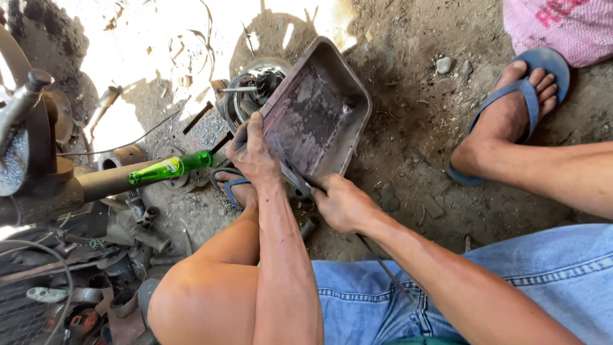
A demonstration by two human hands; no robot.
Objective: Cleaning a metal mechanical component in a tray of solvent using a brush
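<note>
Left hand [254, 152] and right hand [341, 203] on dented, greasy rectangular metal tray [319, 108].

Tray [316, 112]: the grey rectangular metal pan you're gripping is shallow, with rounded corners and a grimy, stained floor.
Pose: it's tilted, far end raised over the dirt ground.
Near edge: dips towards your knees.

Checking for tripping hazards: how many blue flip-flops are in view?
2. One blue flip-flop is on the foot at upper right; the other flip-flop is on the foot beside the left hand, mostly hidden.
</note>
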